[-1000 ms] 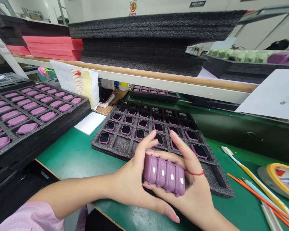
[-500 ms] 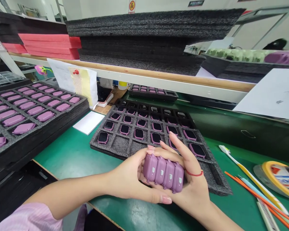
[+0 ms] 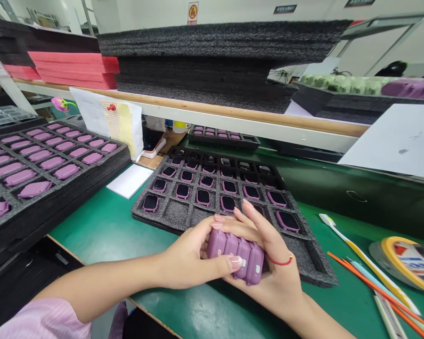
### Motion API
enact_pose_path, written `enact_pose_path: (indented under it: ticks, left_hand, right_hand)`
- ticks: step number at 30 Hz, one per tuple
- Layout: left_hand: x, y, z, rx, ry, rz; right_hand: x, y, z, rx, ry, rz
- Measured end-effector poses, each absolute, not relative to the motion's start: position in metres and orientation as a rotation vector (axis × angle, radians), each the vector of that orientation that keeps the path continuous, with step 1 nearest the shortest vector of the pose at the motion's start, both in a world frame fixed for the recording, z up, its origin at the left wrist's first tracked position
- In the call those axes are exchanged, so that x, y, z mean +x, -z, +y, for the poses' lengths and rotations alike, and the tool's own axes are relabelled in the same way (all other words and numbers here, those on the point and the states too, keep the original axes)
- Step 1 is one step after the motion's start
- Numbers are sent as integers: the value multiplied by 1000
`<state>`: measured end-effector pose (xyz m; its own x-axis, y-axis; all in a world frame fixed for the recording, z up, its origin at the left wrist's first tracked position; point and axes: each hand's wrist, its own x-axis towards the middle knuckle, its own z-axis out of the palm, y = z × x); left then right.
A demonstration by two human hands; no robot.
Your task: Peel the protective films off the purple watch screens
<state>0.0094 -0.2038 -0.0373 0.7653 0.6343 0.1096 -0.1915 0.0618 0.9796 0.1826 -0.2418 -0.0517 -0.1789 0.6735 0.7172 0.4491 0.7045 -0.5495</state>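
Observation:
A row of several purple smartwatch cases (image 3: 255, 261) is held side by side between both hands, above the front of a black foam tray. My left hand (image 3: 192, 256) grips the row from the left, its thumb lying across the side faces and covering part of them. Wrapped around the back and right end is my right hand (image 3: 281, 270), with a red string on its wrist. Behind the hands, the black foam tray (image 3: 164, 217) holds purple watches (image 3: 182, 190) with dark screens in its pockets; some front pockets have no watch.
At the left stands a stacked foam tray (image 3: 102, 176) of purple cases, with a white card (image 3: 130, 181) beside it. On the right lie a toothbrush (image 3: 360, 254), orange sticks (image 3: 353, 268) and a tape roll (image 3: 403, 263). A shelf edge (image 3: 233, 115) crosses behind, bearing black foam (image 3: 212, 70).
My left thumb has moved up from below the row onto the side faces of the watch cases. Both hands and the row have shifted slightly left.

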Motion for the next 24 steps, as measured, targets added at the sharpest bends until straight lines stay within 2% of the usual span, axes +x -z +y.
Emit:
enact_pose_path:
  ticks: [7,18,21,24]
  left_hand:
    - [10,35,-201,1423,-669,391]
    - [12,38,-202,1414,-708,430]
    - [10,38,-203,1578,-803,536]
    - [6,37,-204,1749,-846,510]
  right_hand:
    - [180,52,-244,-853,-276,-1849]
    - [181,51,-246,-809,-92,-2057]
    - [182,52,-248,-805,64,-2091]
    - [184,49,-253,-860,-20,-1981]
